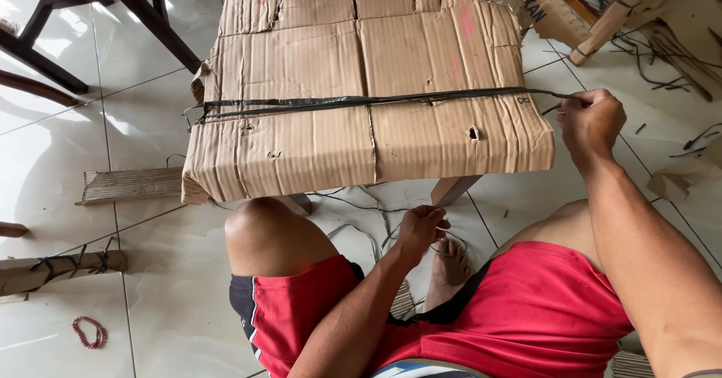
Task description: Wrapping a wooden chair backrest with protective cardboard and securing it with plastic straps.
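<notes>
Your right hand [590,122] is clenched in a tight grip on the end of a black strap [361,101], holding it taut off the right edge of a cardboard-wrapped tabletop [301,145]. The strap runs straight across the cardboard from that fist to the left edge, where it folds around the side. Your left hand [421,227] hangs lower, between your knees and beneath the near edge of the cardboard, its fingers [436,214] pinched on a thin dark cord [353,231] that loops down to the tiled floor [150,122]. You sit in red shorts [541,303], with 1 bare foot [451,261] under the wrapped piece.

In the same head view, a flat strip of corrugated cardboard [128,184] lies on the floor to the left, just beside the wrapped piece. A tied cardboard bundle [53,269] sits nearer you, and a red bead bracelet [90,331] lies below it. Dark chair legs [98,9] stand at the upper left; cardboard scraps [662,17] crowd the upper right.
</notes>
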